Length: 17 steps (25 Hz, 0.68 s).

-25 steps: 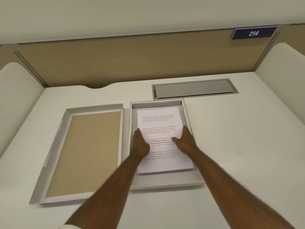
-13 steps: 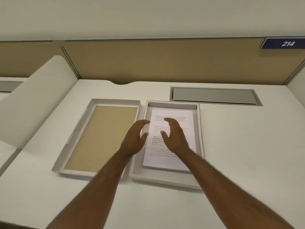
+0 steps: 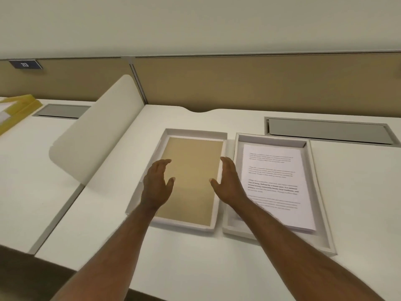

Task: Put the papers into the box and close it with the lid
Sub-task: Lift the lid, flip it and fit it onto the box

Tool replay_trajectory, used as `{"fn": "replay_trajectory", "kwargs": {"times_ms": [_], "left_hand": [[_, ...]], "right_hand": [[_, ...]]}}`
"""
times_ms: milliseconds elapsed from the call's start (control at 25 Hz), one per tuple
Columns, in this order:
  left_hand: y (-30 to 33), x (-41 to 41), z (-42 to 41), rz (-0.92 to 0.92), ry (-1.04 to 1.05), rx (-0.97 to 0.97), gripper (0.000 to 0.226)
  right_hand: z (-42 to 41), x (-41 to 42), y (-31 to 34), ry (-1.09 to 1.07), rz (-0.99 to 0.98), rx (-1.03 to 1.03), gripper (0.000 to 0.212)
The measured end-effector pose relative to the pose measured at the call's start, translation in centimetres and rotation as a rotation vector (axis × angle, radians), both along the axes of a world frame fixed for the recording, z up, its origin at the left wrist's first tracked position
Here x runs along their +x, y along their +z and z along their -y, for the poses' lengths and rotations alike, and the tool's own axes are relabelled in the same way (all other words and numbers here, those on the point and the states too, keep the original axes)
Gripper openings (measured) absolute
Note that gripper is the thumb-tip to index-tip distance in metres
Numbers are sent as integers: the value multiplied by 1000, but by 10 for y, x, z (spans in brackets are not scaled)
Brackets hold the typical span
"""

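Note:
A stack of printed white papers [image 3: 275, 183] lies inside the shallow grey box [image 3: 315, 192] on the white desk. Left of it the lid [image 3: 219, 205] lies upside down, grey-rimmed with a tan inner face. My left hand [image 3: 157, 184] hovers over the lid's left edge, fingers spread and empty. My right hand [image 3: 229, 181] hovers over the lid's right edge beside the box, also spread and empty. My right forearm crosses the box's near left corner.
A grey cable hatch [image 3: 327, 131] is set into the desk behind the box. A curved white divider [image 3: 95, 135] stands at the left. On the neighbouring desk lie a yellow folder [image 3: 19, 107] and another hatch [image 3: 63, 110]. Tan partition panels [image 3: 238, 81] back the desk.
Both hands have lifted off the papers and moved left from the box to the lid. The view has swung left, so the box now sits to the right.

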<state>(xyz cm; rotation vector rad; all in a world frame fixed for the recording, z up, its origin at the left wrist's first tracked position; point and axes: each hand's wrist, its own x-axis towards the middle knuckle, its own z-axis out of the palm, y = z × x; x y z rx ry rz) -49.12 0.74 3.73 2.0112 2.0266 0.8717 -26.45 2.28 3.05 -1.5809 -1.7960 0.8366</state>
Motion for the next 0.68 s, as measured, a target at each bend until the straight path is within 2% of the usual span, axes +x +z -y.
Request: {"fn": "replay_trajectory", "kwargs": {"times_ms": [120,240,320,440,560,680], "left_hand": [[-12,-40,2,-75,163,-120,65],[-29,-71,1,-64,234,-270,68],[-39,-87,-1,-19,274,-373,66],[-52,-107,0,-74,236,-463,57],[-62,-118,5,11,191,-433,51],[-62,-121,7,171,251,-360,48]], "right_hand": [[7,-25,-15,-111,63,-106,83],[10,-41,-28,-163,138,-237,82],[13,-51,-34,-176,191,-311,81],[17,-62,-43,-202,258,-359,78],[20,-64,-50,-227,252,-299,73],[17,-65,-50,-236,193,-247,71]]}}
